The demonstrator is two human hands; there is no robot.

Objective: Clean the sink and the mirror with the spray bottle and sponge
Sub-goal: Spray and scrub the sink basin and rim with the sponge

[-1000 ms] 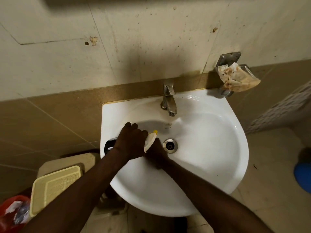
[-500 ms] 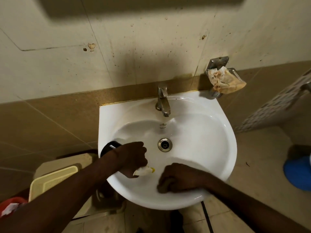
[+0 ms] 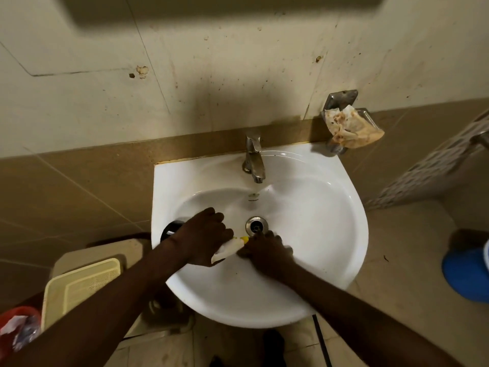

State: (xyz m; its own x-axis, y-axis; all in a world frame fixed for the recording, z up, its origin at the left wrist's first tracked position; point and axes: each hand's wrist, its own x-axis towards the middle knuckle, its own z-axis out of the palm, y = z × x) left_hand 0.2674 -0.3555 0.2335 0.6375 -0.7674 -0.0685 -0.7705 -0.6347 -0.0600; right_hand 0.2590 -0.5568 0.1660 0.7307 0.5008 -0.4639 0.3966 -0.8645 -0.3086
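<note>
While left hand (image 3: 203, 234) grips spray bottle (image 3: 229, 249), sink (image 3: 317, 234) holds both hands.

Head view — steeply down, close over sink (image 3: 344, 207).

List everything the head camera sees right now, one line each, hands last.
sink: one, white, fixed to the wall at centre
tap: one, metal, at the sink's back edge
drain: one, metal, at the basin bottom
spray bottle: one, white with yellow tip, held in the basin
soap holder: one, metal, on the wall right of the tap
stained cloth: one, beige, lying in the soap holder
basket: one, cream, lower left
red bin: one, far lower left
blue container: one, right edge on the floor
left hand: grips the spray bottle
right hand: fingers curled, pressing the basin beside the drain; sponge not visible
</note>
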